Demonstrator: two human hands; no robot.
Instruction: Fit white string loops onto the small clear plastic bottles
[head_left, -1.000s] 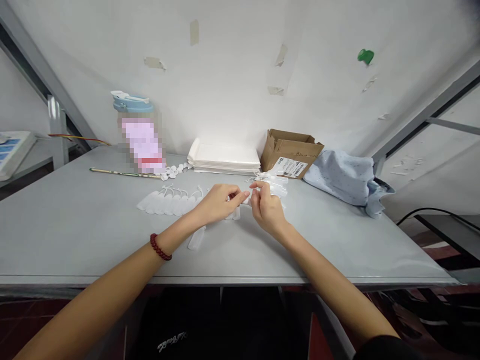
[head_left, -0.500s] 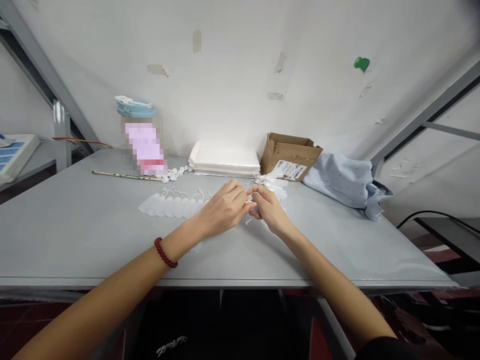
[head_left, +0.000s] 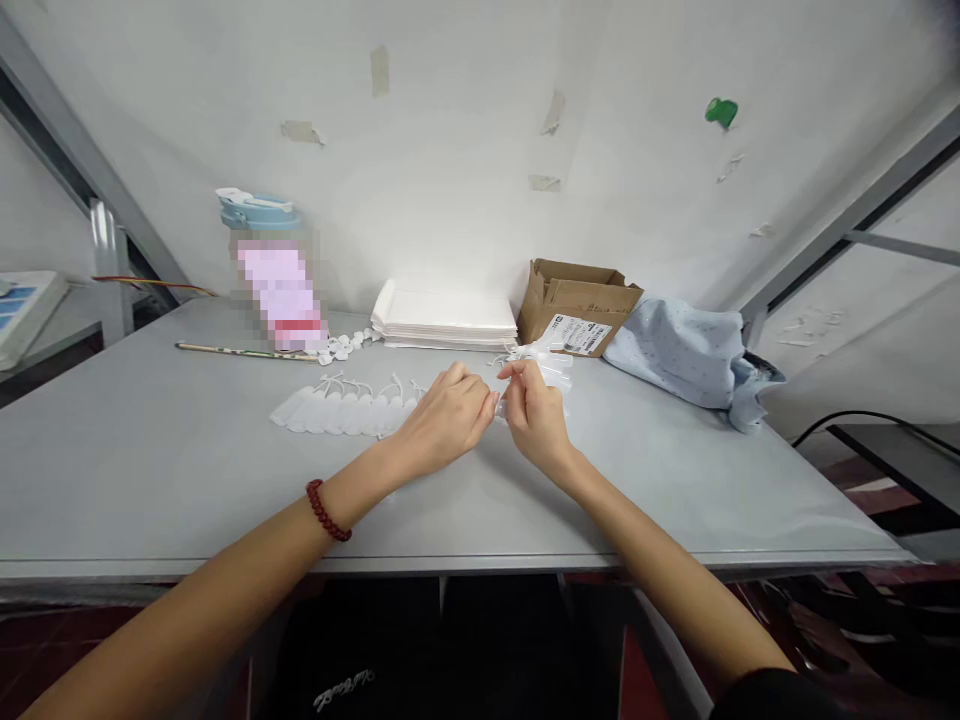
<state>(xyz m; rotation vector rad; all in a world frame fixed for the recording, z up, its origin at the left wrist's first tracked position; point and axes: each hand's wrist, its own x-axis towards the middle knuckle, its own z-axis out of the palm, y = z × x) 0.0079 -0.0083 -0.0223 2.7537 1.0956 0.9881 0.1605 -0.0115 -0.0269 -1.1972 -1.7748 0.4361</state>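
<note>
Clear piece between your two hands, over the desk.
Your right hand (head_left: 536, 412) pinches the clear piece (head_left: 500, 408) at its fingertips; your left hand (head_left: 448, 415) is curled beside it, its grip hidden, so closure cannot be told. White tags (head_left: 345, 412) lie overlapped in a row on the desk (head_left: 187, 470), left of your hands; a box (head_left: 577, 308) stands behind.

At least six white pieces (head_left: 351, 414), one carton (head_left: 559, 297), one bracelet (head_left: 327, 513).
</note>
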